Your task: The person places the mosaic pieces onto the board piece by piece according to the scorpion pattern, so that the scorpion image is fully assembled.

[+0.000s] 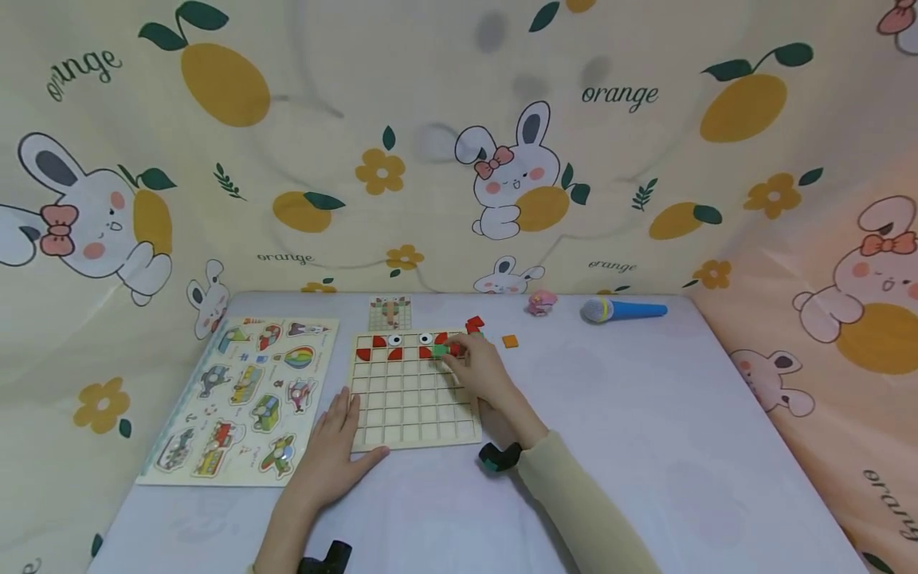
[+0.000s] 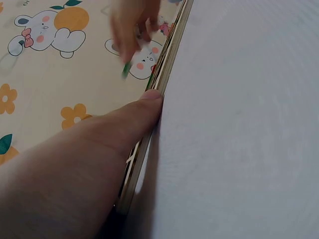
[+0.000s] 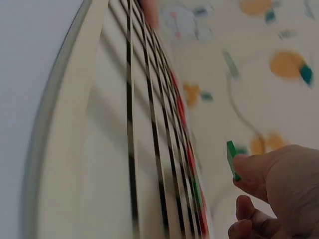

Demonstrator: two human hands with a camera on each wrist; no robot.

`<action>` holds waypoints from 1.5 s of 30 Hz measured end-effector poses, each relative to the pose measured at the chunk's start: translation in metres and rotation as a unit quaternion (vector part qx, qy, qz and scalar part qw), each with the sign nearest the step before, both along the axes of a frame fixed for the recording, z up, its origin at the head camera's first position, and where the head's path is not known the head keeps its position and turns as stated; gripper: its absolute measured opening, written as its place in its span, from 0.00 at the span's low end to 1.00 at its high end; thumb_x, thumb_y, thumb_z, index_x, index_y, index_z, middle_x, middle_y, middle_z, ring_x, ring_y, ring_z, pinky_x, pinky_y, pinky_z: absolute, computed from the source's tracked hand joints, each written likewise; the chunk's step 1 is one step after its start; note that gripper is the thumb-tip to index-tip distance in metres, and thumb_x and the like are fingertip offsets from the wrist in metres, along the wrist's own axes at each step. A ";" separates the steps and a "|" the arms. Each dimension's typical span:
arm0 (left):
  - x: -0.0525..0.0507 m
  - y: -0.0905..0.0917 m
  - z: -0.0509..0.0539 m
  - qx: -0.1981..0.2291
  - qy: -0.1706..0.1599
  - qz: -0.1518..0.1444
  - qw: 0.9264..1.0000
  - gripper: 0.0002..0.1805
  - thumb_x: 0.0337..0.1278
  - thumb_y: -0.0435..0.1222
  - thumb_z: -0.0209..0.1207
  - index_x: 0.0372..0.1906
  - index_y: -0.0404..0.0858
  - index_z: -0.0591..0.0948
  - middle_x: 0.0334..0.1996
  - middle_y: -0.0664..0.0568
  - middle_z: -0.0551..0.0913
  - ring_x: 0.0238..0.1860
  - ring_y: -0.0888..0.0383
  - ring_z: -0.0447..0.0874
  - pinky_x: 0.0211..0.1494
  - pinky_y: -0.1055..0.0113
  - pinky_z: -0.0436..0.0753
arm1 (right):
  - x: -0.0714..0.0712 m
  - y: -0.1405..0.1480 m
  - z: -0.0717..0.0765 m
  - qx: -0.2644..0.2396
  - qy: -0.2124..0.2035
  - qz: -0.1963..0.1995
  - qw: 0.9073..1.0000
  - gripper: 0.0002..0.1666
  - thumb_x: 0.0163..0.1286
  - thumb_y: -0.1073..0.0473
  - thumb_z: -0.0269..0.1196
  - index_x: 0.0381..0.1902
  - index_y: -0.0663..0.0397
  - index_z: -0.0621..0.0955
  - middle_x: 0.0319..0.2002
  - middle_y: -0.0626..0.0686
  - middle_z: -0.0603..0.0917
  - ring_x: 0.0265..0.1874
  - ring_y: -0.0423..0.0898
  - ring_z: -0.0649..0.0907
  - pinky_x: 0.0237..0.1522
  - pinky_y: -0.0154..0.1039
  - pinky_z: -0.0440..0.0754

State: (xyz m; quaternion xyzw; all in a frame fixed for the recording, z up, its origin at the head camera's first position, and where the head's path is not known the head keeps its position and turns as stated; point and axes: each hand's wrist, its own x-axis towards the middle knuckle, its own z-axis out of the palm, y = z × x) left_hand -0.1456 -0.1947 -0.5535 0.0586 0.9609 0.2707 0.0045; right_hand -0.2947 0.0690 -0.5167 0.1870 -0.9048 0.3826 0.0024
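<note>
A cream grid board (image 1: 409, 402) lies on the table, with red pieces (image 1: 364, 354) and two eye pieces (image 1: 395, 340) in its far rows. My right hand (image 1: 482, 368) is over the board's far right part; in the right wrist view the hand (image 3: 284, 184) pinches a thin green piece (image 3: 232, 160) above the surface. Several red pieces (image 1: 475, 322) and an orange square (image 1: 510, 341) lie beyond the board's far right corner. My left hand (image 1: 335, 446) rests with spread, straight fingers at the board's near left corner, its thumb (image 2: 144, 107) touching the board's edge.
On the left lies a sticker-like picture sheet (image 1: 240, 399). A small pattern card (image 1: 390, 313) is behind the board. Farther right at the back are a pink figure (image 1: 541, 302) and a blue toy microphone (image 1: 631, 311). A printed cloth (image 1: 430, 80) hangs behind the table.
</note>
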 end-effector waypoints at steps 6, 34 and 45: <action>0.000 -0.001 0.000 0.000 -0.004 0.004 1.000 0.59 0.66 0.62 0.64 0.83 0.27 0.53 0.86 0.34 0.45 0.86 0.36 0.42 0.85 0.37 0.47 | -0.007 -0.064 0.001 0.018 -0.009 0.042 0.999 0.16 0.76 0.54 0.68 0.56 0.54 0.88 0.39 0.52 0.85 0.36 0.46 0.79 0.38 0.39 0.78; 0.001 0.000 0.005 -0.012 -0.007 0.004 1.000 0.58 0.66 0.63 0.64 0.82 0.25 0.57 0.85 0.32 0.48 0.85 0.34 0.45 0.84 0.36 0.51 | -0.013 -0.113 -0.016 0.077 -0.008 -0.019 0.997 0.13 0.74 0.53 0.69 0.52 0.47 0.91 0.45 0.50 0.91 0.50 0.50 0.87 0.67 0.71 0.71; 0.000 0.000 0.003 -0.008 -0.005 0.004 1.000 0.59 0.65 0.63 0.64 0.83 0.26 0.56 0.85 0.33 0.47 0.85 0.34 0.45 0.84 0.37 0.50 | -0.010 -0.095 0.004 0.058 -0.011 -0.011 0.998 0.15 0.73 0.56 0.69 0.54 0.53 0.89 0.36 0.53 0.86 0.38 0.49 0.82 0.44 0.48 0.78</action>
